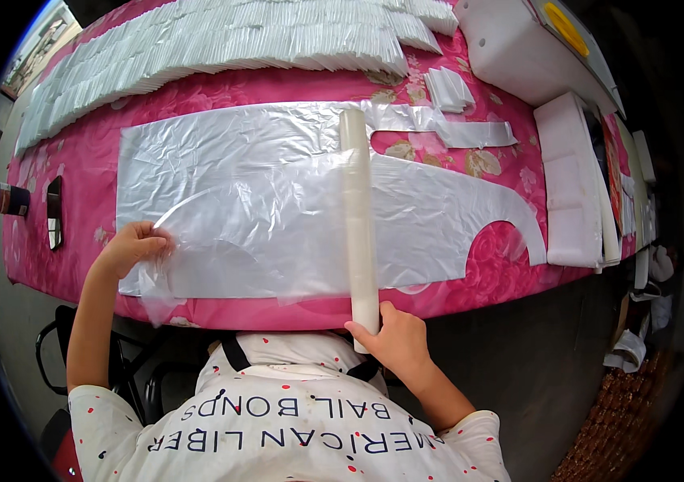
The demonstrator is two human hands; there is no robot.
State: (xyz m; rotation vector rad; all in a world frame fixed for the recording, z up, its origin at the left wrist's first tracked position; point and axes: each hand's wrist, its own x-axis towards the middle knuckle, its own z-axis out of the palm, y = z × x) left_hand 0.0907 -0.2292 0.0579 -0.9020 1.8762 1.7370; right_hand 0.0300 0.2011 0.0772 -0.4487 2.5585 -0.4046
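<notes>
A silvery-white plastic apron with cut-out curves and straps lies spread on the table. Across it stands a long pale roll, pointing away from me, its near end jutting past the table's front edge. My right hand is closed around that near end. Towards the left, my left hand pinches the edge of a clear plastic sheet. This thin film lies over the apron and stretches towards the roll. Whether it joins the roll is hard to make out.
Rows of folded white packets cover the table's far side; a small stack lies apart. White foam boxes stand far right. A dark phone and a jar sit left on the pink floral tablecloth.
</notes>
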